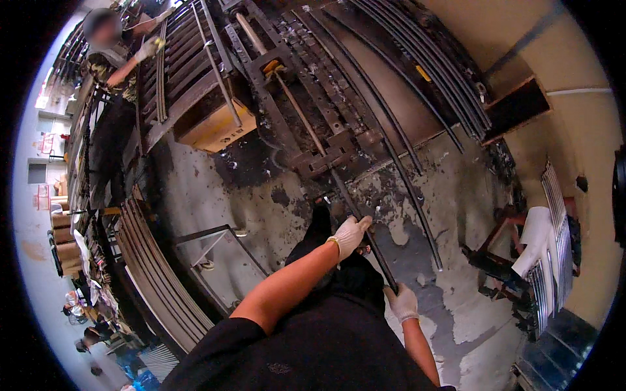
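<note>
A long dark metal rod (347, 195) slants from the near end of a grimy steel machine bed (312, 163) down past my body. My left hand (351, 237), in a white knit glove, is closed around the rod about midway along this stretch. Lower and to the right, my right hand (402, 304), gloved the same way, is closed at the rod's near end. Inside the machine's channel a brownish bar (300, 111) lies in line with the rod, below a yellow part (274, 67). Whether bar and rod are one piece, I cannot tell.
Dark rods (411, 215) jut toward me at right of the machine. A cardboard box (218, 127) sits under a slatted rack, where a co-worker (111, 55) handles rods. Stacked bars (160, 260) stand left, beside a metal frame (225, 260). Shiny tubes (554, 228) rest on a stand at right.
</note>
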A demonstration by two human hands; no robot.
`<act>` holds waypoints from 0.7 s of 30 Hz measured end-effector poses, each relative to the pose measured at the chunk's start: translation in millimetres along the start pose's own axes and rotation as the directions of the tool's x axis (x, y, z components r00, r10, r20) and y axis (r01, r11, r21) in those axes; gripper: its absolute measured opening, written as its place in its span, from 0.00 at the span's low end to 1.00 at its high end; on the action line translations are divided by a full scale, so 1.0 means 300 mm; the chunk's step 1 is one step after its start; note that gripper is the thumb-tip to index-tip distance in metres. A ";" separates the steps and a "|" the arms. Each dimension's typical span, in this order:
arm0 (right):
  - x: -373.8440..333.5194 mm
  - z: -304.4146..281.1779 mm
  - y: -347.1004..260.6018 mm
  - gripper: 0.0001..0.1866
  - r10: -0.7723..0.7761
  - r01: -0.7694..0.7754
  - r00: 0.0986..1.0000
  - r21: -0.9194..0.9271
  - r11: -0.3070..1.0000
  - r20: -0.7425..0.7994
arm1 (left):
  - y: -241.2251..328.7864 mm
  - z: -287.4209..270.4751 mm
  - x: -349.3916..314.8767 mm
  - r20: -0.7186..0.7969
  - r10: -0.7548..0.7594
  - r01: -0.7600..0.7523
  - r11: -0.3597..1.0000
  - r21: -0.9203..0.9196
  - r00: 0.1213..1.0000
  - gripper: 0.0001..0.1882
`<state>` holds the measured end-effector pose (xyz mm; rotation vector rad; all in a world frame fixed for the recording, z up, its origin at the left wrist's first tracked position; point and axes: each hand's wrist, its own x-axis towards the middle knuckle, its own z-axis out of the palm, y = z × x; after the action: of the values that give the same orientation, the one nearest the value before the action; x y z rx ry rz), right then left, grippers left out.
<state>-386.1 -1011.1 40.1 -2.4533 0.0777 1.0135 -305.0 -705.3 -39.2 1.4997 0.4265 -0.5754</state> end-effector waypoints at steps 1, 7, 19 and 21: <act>0.009 -0.003 -0.023 0.29 0.022 -0.022 1.000 0.002 1.000 0.007 | -0.020 -0.012 0.014 0.031 0.031 -0.030 0.999 -0.011 0.999 0.18; 0.063 -0.010 -0.115 0.28 0.101 -0.102 0.992 0.008 0.995 0.073 | -0.261 -0.038 0.156 0.272 0.165 -0.316 0.586 0.746 0.948 0.40; 0.083 -0.034 -0.185 0.32 0.076 -0.073 0.993 -0.038 0.997 0.087 | -0.097 -0.040 0.040 -0.052 0.255 -0.244 0.958 0.151 0.966 0.29; 0.108 -0.017 -0.161 0.31 0.098 -0.094 0.993 -0.061 0.994 0.066 | 0.035 -0.074 0.036 0.014 0.003 -0.002 0.999 -0.041 1.000 0.27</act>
<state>-348.3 -966.7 41.1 -2.4851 0.1474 1.1558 -288.1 -684.2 -38.1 1.4564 0.4228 -0.5721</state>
